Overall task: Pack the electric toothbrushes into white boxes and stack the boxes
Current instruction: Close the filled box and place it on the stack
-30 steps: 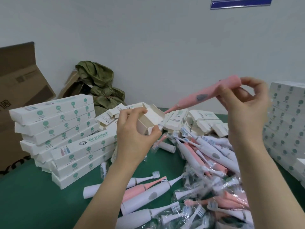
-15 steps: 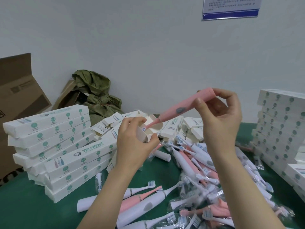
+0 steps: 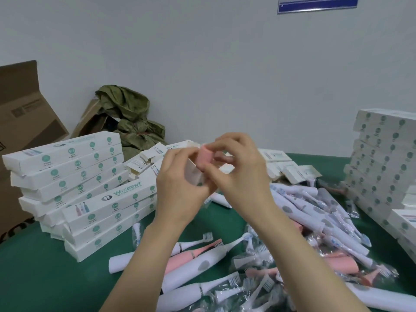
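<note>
Two hands meet above the green table [image 3: 45,278] and work on one box. The left hand [image 3: 180,188] is curled around a white box [image 3: 193,174] and holds its open end toward the person, so the mouth is easy to reach. The right hand [image 3: 240,176] pinches the thick end of a pink toothbrush [image 3: 204,158] between thumb and fingertips. Only this short pink end shows outside the box, and the rest seems to be inside. I judge that the insertion is nearly finished; what remains is a last push and then closing the flap, which I cannot see clearly behind the fingers. The loose toothbrushes [image 3: 304,221] lie in a heap just below the hands, within easy reach. Closed boxes wait in a left stack [image 3: 67,172] and a right stack [image 3: 382,165] — probably this box will go on one of them.
</note>
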Available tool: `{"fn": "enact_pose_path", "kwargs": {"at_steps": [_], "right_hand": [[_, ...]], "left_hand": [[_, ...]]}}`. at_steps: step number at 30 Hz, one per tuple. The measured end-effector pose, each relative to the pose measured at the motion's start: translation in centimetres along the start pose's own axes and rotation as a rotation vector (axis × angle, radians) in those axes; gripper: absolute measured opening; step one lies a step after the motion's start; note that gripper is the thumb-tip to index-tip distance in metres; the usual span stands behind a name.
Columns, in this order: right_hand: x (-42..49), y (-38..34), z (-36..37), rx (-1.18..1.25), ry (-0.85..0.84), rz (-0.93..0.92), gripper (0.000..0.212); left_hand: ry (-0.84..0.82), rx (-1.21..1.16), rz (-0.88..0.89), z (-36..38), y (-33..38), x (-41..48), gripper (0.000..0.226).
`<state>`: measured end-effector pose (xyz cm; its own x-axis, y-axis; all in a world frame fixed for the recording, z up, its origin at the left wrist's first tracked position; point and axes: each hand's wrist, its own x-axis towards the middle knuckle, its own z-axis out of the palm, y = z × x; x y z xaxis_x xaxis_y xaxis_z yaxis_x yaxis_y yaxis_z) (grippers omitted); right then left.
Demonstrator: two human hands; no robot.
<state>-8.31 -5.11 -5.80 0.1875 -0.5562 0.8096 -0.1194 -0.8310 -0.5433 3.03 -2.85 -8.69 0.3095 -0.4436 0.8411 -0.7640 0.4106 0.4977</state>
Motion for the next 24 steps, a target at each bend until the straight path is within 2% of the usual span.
{"fn": "enact_pose_path", "kwargs": {"at_steps": [2,4,5,7,9,10,12,14,17,20,22,24], "right_hand": [[0.0,0.0,0.3,-0.182,-0.137,-0.076,0.008],[-0.2,0.1,0.1,-0.197,-0.222,-0.047,0.013],[-0.2,0.3,-0.2,-0.131,-0.207,0.025,0.015],[0.0,1.3,-1.0,-0.013,-0.047,0.183,0.019],[0.6,3.1,-1.6,-0.042,0.067,0.334,0.023],[0.9,4.2,-1.6,-0.113,0.041,0.389,0.024],[1.1,6.3,-0.7,-0.321,-0.198,0.435,0.022],[0.7,8.0,1.0,-0.503,-0.515,0.362,0.02],[-0.1,9.9,4.0,-0.66,-0.834,0.24,0.042],[-0.6,11.4,5.8,-0.916,-0.947,0.051,0.041],[-0.7,12.2,6.0,-1.039,-0.944,-0.046,0.035],[-0.7,12.6,5.7,-1.061,-0.892,-0.085,0.029]], "left_hand": [[0.007,0.016,-0.004,-0.6,-0.1,0.3,0.039],[-0.006,0.053,-0.011,-1.2,-0.4,0.4,0.037],[-0.008,0.076,-0.019,-1.6,-0.6,0.4,0.037],[-0.002,0.122,-0.019,-2.4,-1.2,0.6,0.038],[0.002,0.166,-0.004,-3.0,-1.7,0.9,0.039],[-0.002,0.177,-0.006,-3.1,-1.9,1.1,0.04],[-0.024,0.178,-0.022,-2.8,-2.1,1.1,0.04],[-0.053,0.172,-0.026,-2.2,-2.0,0.7,0.04],[-0.059,0.145,-0.037,-1.8,-1.9,0.3,0.04],[-0.042,0.125,-0.048,-1.9,-1.9,0.5,0.039],[-0.045,0.135,-0.043,-2.0,-2.0,0.7,0.039],[-0.056,0.147,-0.04,-2.1,-2.1,0.8,0.039]]}}
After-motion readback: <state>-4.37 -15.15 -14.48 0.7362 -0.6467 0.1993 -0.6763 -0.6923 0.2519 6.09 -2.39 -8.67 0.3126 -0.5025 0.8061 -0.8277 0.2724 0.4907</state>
